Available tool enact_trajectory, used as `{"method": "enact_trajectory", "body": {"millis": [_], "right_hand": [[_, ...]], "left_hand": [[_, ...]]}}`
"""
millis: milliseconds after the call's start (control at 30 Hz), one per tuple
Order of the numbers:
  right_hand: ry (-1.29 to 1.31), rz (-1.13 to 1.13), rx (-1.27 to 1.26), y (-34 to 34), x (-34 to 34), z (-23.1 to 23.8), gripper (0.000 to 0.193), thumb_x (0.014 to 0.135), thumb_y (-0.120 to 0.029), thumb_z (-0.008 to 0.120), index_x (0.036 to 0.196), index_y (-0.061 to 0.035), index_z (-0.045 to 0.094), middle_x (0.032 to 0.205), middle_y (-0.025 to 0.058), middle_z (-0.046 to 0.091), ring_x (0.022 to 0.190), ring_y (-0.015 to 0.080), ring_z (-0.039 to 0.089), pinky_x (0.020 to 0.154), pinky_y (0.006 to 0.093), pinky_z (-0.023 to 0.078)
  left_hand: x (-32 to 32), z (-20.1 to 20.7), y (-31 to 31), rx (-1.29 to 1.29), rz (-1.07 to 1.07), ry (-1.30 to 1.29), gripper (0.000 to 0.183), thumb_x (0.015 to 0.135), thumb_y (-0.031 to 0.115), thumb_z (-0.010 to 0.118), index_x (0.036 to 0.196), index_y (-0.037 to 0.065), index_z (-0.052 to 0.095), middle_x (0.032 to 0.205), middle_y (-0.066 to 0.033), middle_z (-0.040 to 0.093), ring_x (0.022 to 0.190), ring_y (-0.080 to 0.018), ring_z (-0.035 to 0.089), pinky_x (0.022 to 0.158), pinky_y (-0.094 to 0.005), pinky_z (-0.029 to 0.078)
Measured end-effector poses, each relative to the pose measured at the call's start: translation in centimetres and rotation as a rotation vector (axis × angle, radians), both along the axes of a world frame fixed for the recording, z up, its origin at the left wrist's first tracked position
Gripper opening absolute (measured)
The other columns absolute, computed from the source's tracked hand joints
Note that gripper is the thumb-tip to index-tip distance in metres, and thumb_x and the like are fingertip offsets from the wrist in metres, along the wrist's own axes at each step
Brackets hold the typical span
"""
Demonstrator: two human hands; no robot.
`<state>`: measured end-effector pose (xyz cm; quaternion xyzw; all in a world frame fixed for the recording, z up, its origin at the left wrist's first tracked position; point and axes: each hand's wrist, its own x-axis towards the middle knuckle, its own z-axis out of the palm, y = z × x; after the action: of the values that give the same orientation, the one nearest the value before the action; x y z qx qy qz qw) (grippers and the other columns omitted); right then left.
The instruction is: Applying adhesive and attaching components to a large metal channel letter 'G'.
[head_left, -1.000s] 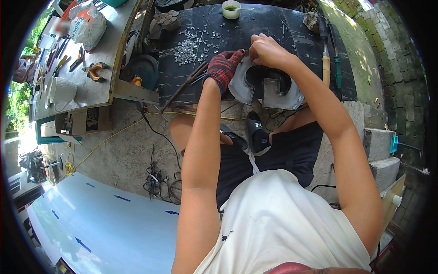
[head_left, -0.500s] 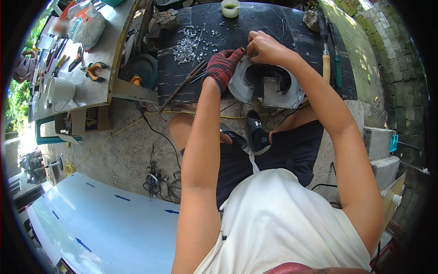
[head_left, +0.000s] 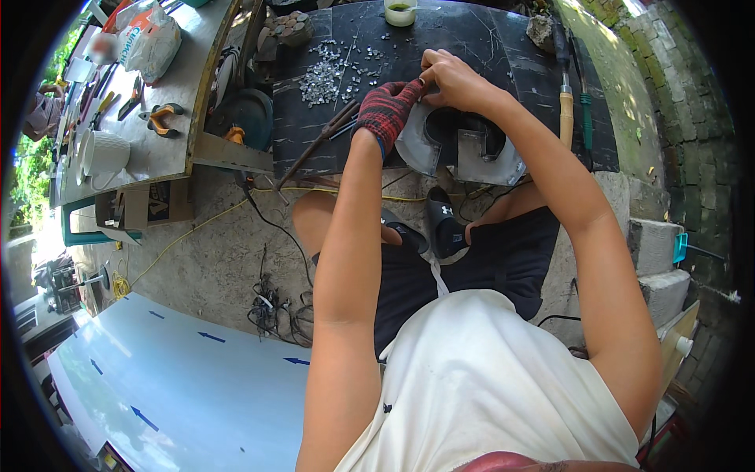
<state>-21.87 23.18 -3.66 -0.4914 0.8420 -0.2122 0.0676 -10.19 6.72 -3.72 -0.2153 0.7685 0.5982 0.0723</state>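
Note:
A curved, letter-shaped grey sheet-metal piece [head_left: 417, 151] with a dark inner band lies at the near edge of the black table. My left hand [head_left: 387, 110], in a red and black knitted glove, is closed at its upper left side. My bare right hand [head_left: 456, 81] is bent over its far edge, fingers pinched. The fingertips of both hands meet there, and whatever sits between them is too small or hidden. Left of the glove lie thin dark metal rods [head_left: 318, 145]. Small clear, shiny bits [head_left: 321, 82] are scattered on the tabletop beyond.
A white cup with green contents [head_left: 400, 13] stands at the table's far edge. Wooden-handled [head_left: 565, 118] and green-handled [head_left: 586, 126] tools lie at right. The left bench [head_left: 169, 153] holds orange-handled pliers [head_left: 163, 119], a white mug [head_left: 106, 153] and a plastic bag [head_left: 149, 43]. Cables [head_left: 271, 307] lie on the floor.
My right hand has shifted slightly left and its fingers have come down against the gloved fingertips. The metal piece stays in about the same place.

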Motion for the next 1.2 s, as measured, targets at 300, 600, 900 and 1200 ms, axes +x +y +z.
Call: {"method": "enact_trajectory", "body": {"millis": [300, 600, 900, 1200], "right_hand": [[0.016, 0.004, 0.006, -0.2, 0.0, -0.1, 0.018, 0.071, -0.011, 0.085, 0.089, -0.011, 0.081, 0.112, 0.0107, 0.06, 0.111, 0.0315, 0.056, 0.1, 0.0405, 0.047], [0.019, 0.002, 0.01, 0.0, 0.5, 0.3, 0.018, 0.074, -0.011, 0.083, 0.091, -0.011, 0.081, 0.113, 0.0104, 0.06, 0.113, 0.0313, 0.056, 0.102, 0.0403, 0.047], [0.065, -0.169, -0.188, 3.4, 1.6, 3.6, 0.017, 0.09, -0.016, 0.074, 0.105, -0.0077, 0.074, 0.106, 0.0096, 0.058, 0.108, 0.0289, 0.06, 0.095, 0.0384, 0.049], [0.12, -0.464, -0.251, 13.0, 3.9, 8.4, 0.017, 0.093, -0.019, 0.07, 0.103, -0.006, 0.075, 0.104, 0.0098, 0.064, 0.104, 0.0286, 0.063, 0.093, 0.0397, 0.049]], "left_hand": [[0.0, -0.1, -0.1, -0.017, -0.011, -0.004, 0.06, 0.092, 0.053, 0.069, 0.127, 0.004, 0.071, 0.118, -0.0158, 0.074, 0.106, -0.0244, 0.068, 0.094, -0.0361, 0.052], [-0.1, -0.4, -0.1, 0.013, -0.008, 0.0, 0.059, 0.092, 0.052, 0.07, 0.126, 0.004, 0.072, 0.116, -0.014, 0.074, 0.104, -0.0223, 0.068, 0.092, -0.035, 0.052], [-0.2, -0.1, 0.1, -0.05, 0.005, -0.004, 0.064, 0.089, 0.055, 0.073, 0.125, 0.003, 0.071, 0.113, -0.0147, 0.076, 0.1, -0.0241, 0.071, 0.087, -0.0364, 0.054], [-0.2, 0.7, 0.2, -0.059, 0.018, -0.039, 0.064, 0.09, 0.054, 0.073, 0.127, 0.002, 0.07, 0.119, -0.0182, 0.073, 0.11, -0.0264, 0.067, 0.098, -0.0382, 0.05]]}}
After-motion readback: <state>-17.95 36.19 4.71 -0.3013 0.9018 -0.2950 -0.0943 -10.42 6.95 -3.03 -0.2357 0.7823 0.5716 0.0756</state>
